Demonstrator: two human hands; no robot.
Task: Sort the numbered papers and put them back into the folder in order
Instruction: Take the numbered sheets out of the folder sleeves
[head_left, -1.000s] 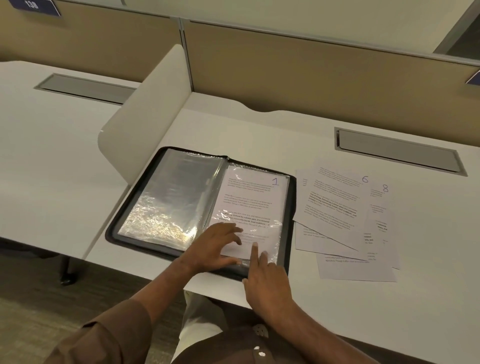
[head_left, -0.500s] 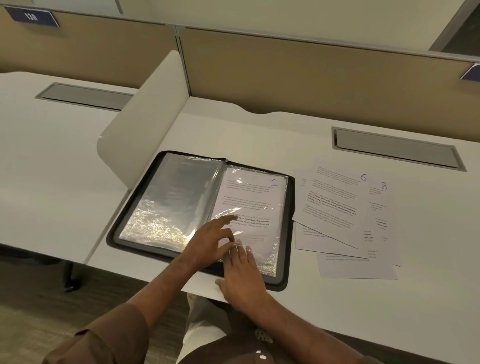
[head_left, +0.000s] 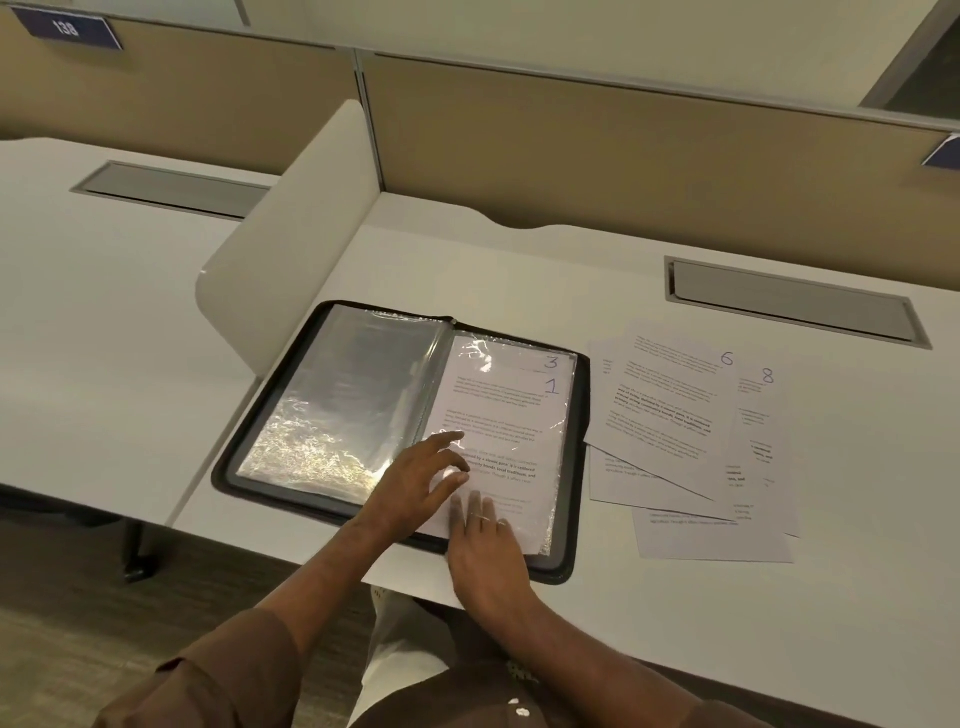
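1. Lying open on the white worktop (head_left: 519, 270): a black zip folder (head_left: 581, 457) with clear sleeves, close to the near edge.
2. Showing on the right-hand side: sheet marked 1 (head_left: 498, 431), with a sheet marked 3 (head_left: 551, 362) peeking out above it.
3. Resting on sheet 1's lower half: left hand (head_left: 415, 480), fingers (head_left: 451, 477) spread and nearly straight, gripping nothing.
4. Pressing flat just beside it, at the sheet's lower edge: right hand (head_left: 485, 553), fingers extended, touching the paper and sleeve, holding nothing.
5. Fanned out right of the folder, apart from both hands: loose papers (head_left: 675, 499), topped by sheet 6 (head_left: 670, 400), with sheet 8 (head_left: 763, 415) beneath.
6. Standing left of the folder: a white divider panel (head_left: 280, 249).
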